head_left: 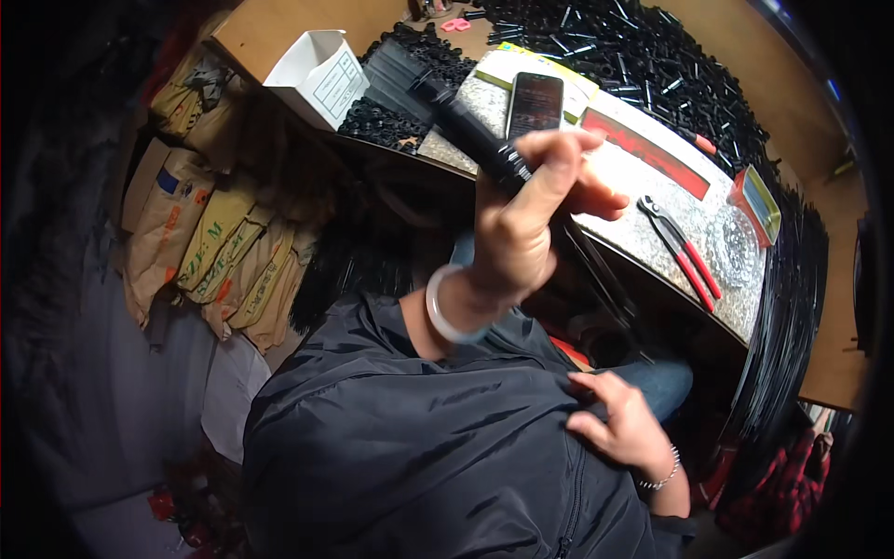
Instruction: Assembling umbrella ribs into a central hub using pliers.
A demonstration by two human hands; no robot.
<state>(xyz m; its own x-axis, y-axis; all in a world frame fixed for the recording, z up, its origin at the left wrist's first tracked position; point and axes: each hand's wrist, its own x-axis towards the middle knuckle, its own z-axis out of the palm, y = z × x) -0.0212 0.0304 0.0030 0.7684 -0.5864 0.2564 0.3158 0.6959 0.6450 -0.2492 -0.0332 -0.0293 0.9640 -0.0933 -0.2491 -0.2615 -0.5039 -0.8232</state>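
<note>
My left hand, with a white bangle on the wrist, is raised in front of the bench and shut on a long black tube that slants up to the left. Thin black rods run down to the right from under this hand. My right hand, wearing a bead bracelet, rests with loose, spread fingers on my black jacket and holds nothing.
A speckled stone slab on the wooden bench carries a dark phone, red-handled pliers and a glass dish. Behind lie a heap of small black parts and a white box. Paper sacks stand at left.
</note>
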